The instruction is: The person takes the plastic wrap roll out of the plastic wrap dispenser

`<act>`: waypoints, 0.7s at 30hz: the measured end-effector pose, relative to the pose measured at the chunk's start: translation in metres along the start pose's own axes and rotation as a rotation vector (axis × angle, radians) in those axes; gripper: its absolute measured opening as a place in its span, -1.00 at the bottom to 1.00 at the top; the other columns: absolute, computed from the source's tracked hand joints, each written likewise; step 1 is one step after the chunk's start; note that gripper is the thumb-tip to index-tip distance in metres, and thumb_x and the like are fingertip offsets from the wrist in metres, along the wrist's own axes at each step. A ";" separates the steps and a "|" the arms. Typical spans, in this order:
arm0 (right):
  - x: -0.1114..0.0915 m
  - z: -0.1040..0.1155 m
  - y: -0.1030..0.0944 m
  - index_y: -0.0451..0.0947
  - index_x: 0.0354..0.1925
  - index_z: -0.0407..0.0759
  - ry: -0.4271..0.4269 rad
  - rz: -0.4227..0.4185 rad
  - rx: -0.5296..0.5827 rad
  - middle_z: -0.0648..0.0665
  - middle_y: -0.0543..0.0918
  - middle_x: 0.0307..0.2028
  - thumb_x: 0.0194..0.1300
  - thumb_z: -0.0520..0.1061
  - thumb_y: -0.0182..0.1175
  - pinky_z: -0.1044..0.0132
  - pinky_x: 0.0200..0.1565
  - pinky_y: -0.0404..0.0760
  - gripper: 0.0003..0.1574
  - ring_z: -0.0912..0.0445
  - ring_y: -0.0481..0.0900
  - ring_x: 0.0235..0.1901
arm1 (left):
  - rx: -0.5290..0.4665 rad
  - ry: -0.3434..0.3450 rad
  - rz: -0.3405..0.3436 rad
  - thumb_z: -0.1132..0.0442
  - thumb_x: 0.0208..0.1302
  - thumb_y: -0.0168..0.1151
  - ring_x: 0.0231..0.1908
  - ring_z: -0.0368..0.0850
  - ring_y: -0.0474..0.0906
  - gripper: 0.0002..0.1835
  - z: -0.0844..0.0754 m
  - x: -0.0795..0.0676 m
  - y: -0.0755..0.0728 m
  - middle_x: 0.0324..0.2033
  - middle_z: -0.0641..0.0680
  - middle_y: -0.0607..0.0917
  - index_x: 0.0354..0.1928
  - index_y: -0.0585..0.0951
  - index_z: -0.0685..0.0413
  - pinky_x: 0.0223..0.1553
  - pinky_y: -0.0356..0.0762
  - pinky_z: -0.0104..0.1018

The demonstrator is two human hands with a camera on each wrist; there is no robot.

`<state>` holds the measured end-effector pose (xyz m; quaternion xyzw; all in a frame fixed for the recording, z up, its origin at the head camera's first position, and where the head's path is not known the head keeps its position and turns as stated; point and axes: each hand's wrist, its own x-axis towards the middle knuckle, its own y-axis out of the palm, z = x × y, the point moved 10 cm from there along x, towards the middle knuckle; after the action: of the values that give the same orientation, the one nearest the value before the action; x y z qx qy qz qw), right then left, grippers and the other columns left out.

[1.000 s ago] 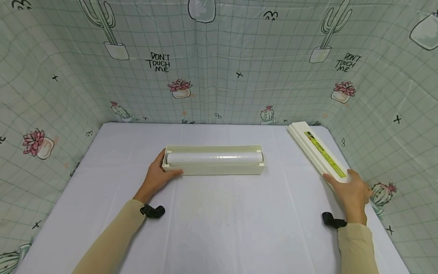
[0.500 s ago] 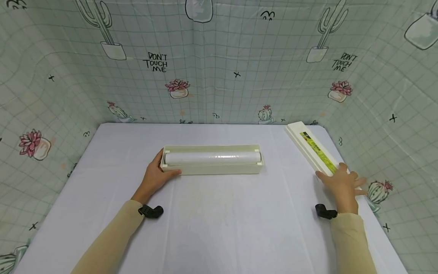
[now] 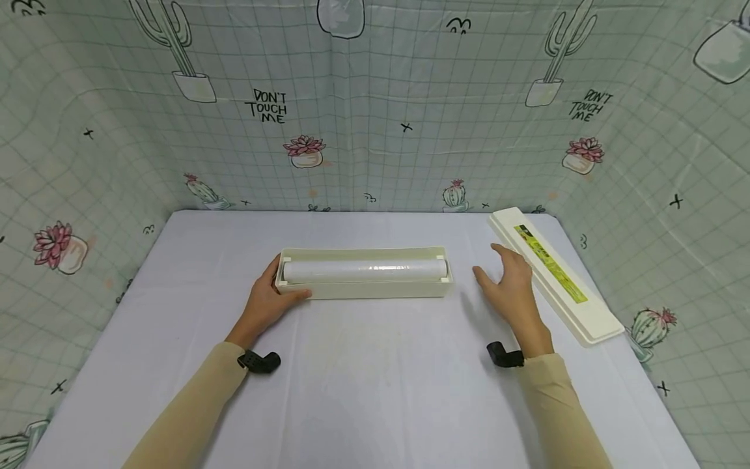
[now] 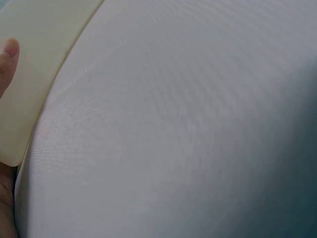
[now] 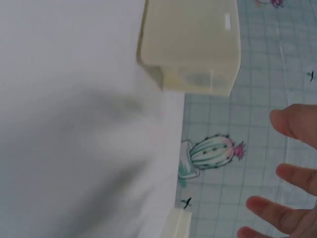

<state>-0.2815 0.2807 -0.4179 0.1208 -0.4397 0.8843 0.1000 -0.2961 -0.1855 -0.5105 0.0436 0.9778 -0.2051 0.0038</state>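
Sitting between left hand and right hand: box, white roll inside. Lid lies just right of the latter hand; cactus-print cloth beyond. Left grips box end, thumb on front; right spread, holding nothing.

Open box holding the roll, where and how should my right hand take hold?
I'd grip the box by its right end, coming from the right. That end is free, with your right hand beside it, while your left hand holds the other. Thumb on the near wall, fingers round the end should suit its long, narrow shape.
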 end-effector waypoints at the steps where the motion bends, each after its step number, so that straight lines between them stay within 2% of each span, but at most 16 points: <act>1: 0.001 0.009 0.005 0.36 0.39 -0.41 -0.034 0.018 0.019 -0.53 0.43 0.32 0.39 -0.09 0.31 -0.34 0.39 0.16 -0.26 -0.43 0.27 0.38 | 0.000 0.003 -0.003 0.04 0.17 0.58 0.29 0.16 0.45 0.21 0.000 0.000 0.000 0.45 0.22 0.38 0.68 -0.06 -0.15 0.29 0.40 0.08; 5: 0.003 0.039 0.024 0.38 0.40 -0.35 -0.138 0.097 0.056 -0.46 0.44 0.34 0.38 -0.07 0.35 -0.34 0.39 0.19 -0.24 -0.40 0.27 0.39 | -0.012 0.021 -0.001 0.07 0.18 0.58 0.29 0.16 0.45 0.21 -0.003 -0.001 -0.001 0.44 0.22 0.39 0.68 -0.06 -0.12 0.28 0.42 0.09; 8: 0.003 0.052 0.036 0.39 0.40 -0.34 -0.172 0.153 0.058 -0.43 0.44 0.35 0.36 -0.05 0.37 -0.32 0.41 0.19 -0.23 -0.38 0.26 0.41 | -0.013 0.027 0.000 0.06 0.18 0.58 0.29 0.16 0.46 0.21 -0.003 -0.001 0.000 0.44 0.22 0.39 0.68 -0.07 -0.10 0.28 0.42 0.09; 15: 0.006 0.065 0.056 0.36 0.43 -0.32 -0.196 0.265 -0.005 -0.39 0.47 0.34 0.38 -0.01 0.37 -0.22 0.39 0.33 -0.19 -0.30 0.37 0.37 | -0.009 0.027 -0.003 0.07 0.17 0.58 0.29 0.16 0.45 0.22 -0.003 -0.001 0.000 0.44 0.22 0.39 0.68 -0.07 -0.08 0.27 0.42 0.08; 21: 0.010 0.073 0.064 0.46 0.37 -0.30 -0.262 0.311 -0.031 -0.38 0.54 0.28 0.38 -0.03 0.39 -0.18 0.33 0.42 -0.28 -0.27 0.47 0.30 | -0.003 0.042 -0.006 0.08 0.17 0.58 0.28 0.16 0.47 0.21 -0.004 -0.001 -0.001 0.42 0.22 0.40 0.68 -0.06 -0.08 0.26 0.44 0.09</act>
<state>-0.3000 0.1851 -0.4204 0.1640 -0.4760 0.8589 -0.0942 -0.2949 -0.1851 -0.5067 0.0449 0.9780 -0.2029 -0.0171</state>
